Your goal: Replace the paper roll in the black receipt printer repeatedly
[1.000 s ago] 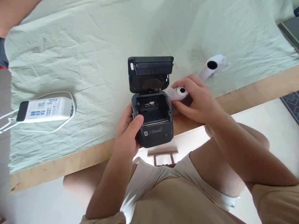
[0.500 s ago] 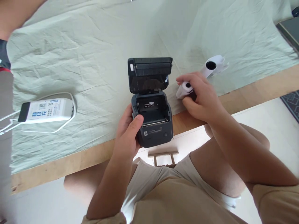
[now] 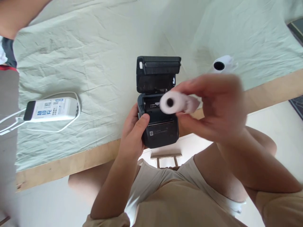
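Note:
A small dark grey printer [image 3: 160, 130] stands at the table's front edge with its lid [image 3: 158, 73] flipped up and its paper bay showing. My left hand [image 3: 133, 130] grips the printer's left side, thumb on its top edge. My right hand [image 3: 214, 105], blurred by motion, is closed on a white paper roll [image 3: 174, 102] and holds it in the air just above the open bay, the roll's dark core facing the camera.
A second white paper roll [image 3: 222, 64] lies on the pale green cloth [image 3: 94, 47] to the right. A white power adapter [image 3: 50, 109] with white cables lies at the left. Another person's arm [image 3: 16, 14] shows at the top left. The wooden table edge [image 3: 71, 160] runs below.
My right hand has lifted the paper roll off the cloth beside the printer and swung it left, over the open bay. My left hand stays on the printer.

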`<state>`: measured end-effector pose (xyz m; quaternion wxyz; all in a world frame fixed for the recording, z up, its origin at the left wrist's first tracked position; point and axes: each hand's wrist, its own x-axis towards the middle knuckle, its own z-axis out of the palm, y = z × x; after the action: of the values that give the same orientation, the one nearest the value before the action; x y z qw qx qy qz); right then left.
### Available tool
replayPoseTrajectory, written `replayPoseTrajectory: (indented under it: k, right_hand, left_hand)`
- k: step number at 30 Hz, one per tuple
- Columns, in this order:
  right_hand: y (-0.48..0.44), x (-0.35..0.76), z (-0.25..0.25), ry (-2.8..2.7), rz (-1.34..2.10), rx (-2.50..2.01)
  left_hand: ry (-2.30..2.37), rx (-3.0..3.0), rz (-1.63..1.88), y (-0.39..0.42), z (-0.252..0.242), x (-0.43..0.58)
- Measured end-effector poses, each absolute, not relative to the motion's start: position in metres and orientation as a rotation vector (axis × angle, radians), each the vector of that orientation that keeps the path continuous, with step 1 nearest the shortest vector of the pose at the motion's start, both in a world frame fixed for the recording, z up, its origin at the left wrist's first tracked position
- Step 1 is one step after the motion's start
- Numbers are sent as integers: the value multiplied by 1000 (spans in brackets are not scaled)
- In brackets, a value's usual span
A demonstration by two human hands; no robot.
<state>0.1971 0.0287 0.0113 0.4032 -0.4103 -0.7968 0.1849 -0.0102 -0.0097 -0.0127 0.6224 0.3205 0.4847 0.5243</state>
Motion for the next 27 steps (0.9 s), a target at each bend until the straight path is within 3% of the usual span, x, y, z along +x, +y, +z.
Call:
replayPoseTrajectory:
  k: [10, 20, 24, 27]
  right_hand:
    - [40, 180, -3, -2104, 200, -807]
    - [29, 187, -3, -2233, 387, -522]
    - [36, 195, -11, -1893, 260, -783]
    - [44, 199, -23, -1845, 405, -971]
  left_hand:
    - [1013, 720, 1206, -11, -12, -8]
    - [1115, 805, 1089, -11, -12, -15]
    - [1173, 887, 1065, -12, -16, -17]
    - [1201, 953, 1110, -12, -20, -18]
